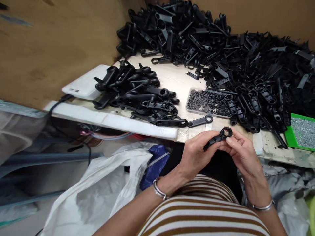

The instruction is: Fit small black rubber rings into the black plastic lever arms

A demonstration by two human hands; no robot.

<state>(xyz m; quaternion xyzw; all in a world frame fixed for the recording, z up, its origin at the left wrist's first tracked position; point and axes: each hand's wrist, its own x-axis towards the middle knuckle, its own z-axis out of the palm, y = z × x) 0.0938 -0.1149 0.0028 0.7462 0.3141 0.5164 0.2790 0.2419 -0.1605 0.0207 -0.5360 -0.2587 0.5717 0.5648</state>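
Note:
A black plastic part (218, 138) with a ring at one end is held between my two hands, just off the table's front edge. Thumb and fingers of my left hand (198, 152) grip its long body. My right hand (242, 150) pinches the ring end. Beyond them, a similar black part (200, 121) lies at the table edge. A clear tray (209, 102) of small dark pieces sits behind my hands.
Black parts (142, 91) are heaped at the left, with a larger pile (197, 36) at the back and right. A white box (85, 82) with a cable stands left. A green tray (291, 131) of metal screws is at right. A white bag (98, 186) hangs below.

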